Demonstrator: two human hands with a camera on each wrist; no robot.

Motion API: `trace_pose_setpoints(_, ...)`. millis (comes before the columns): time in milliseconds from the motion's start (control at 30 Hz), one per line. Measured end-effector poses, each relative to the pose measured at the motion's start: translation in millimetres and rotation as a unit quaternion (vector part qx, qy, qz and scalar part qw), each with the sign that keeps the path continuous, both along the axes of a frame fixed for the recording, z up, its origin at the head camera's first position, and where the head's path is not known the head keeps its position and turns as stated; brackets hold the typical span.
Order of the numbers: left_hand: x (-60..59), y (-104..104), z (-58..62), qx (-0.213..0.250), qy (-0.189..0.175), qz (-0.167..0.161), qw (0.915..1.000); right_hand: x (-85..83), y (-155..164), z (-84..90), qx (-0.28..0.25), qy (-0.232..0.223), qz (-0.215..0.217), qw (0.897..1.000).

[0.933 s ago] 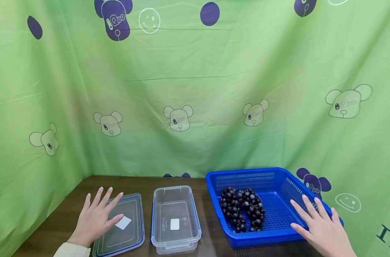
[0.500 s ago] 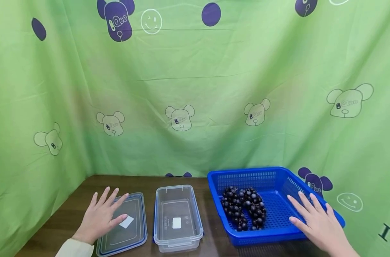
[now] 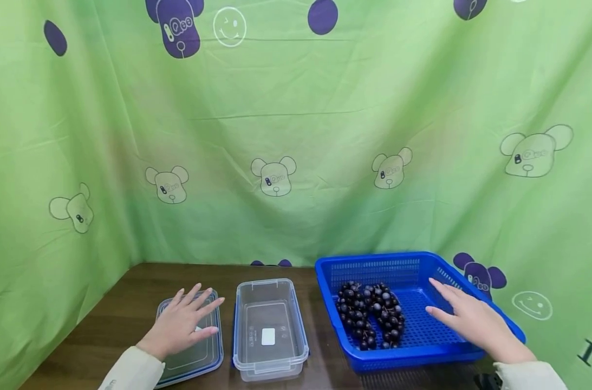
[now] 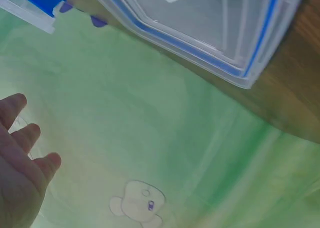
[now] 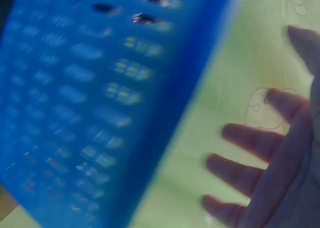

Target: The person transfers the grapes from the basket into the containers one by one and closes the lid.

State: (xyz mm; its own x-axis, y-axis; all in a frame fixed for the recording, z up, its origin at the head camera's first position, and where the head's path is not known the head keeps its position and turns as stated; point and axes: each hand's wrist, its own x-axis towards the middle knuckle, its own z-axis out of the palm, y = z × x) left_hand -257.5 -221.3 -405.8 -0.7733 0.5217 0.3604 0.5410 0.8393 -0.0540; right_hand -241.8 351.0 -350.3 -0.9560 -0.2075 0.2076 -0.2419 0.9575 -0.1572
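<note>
- Head view: since the earlier frames both hands had shifted toward the middle. The left hand (image 3: 179, 324) had slid rightward across the clear lid (image 3: 194, 355), now covering its white label, fingers (image 3: 204, 299) spread and straight, lying flat on the lid and gripping nothing. The right hand (image 3: 473, 319) had come in over the rim of the blue basket (image 3: 373, 262), fingers spread and pointing toward the dark grapes (image 3: 371, 317) heaped in the basket's left half; it appeared near the grapes but not touching them. The open clear container (image 3: 268, 327) stood between lid and basket on the brown worktop (image 3: 125, 309).
- Left wrist view: the fingers (image 4: 20, 138) were straight and empty, the lid (image 4: 210, 33) beyond them.
- Right wrist view: blurred; spread fingers (image 5: 250, 143) beside the basket's mesh wall (image 5: 85, 103), holding nothing.
</note>
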Motion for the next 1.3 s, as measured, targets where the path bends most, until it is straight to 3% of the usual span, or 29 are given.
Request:
trace_pose_setpoints(267,-8.4,12.1,-2.0,-0.016,-0.063,-0.020,0.9977,-13.5,-7.7,25.0,-0.065,-0.062,0.016,0.996)
trace_pose_setpoints(433,-12.6,13.6,-0.8,-0.019,-0.093,-0.011,0.9954,-23.2,-15.2,30.2,-0.147,-0.129,0.054,0.979)
trace_pose_setpoints(633,-17.0,18.0,1.7,-0.017,-0.116,-0.008,0.9930,-34.2,-18.4,29.4,-0.235,-0.242,0.071,0.939)
trace_pose_setpoints(800,-14.5,19.6,-2.4,-0.024,-0.119,-0.009,0.9925,-38.9,-20.8,28.3,-0.273,-0.296,0.077,0.912)
trace_pose_setpoints(1033,-19.2,19.9,-6.4,-0.023,-0.114,-0.018,0.9931,-54.3,-12.5,24.5,-0.408,-0.359,0.089,0.835)
trace_pose_setpoints(1067,-20.6,20.2,-6.1,-0.021,-0.117,-0.017,0.9927,-56.5,-10.9,24.2,-0.417,-0.362,0.092,0.829)
trace_pose_setpoints(1167,-22.9,21.0,-5.3,-0.014,-0.131,-0.014,0.9912,-60.4,-9.6,23.6,-0.419,-0.363,0.080,0.828)
trace_pose_setpoints(1300,-24.5,21.7,-9.4,-0.014,-0.129,-0.017,0.9914,-62.3,-13.9,18.9,-0.404,-0.352,0.041,0.843)
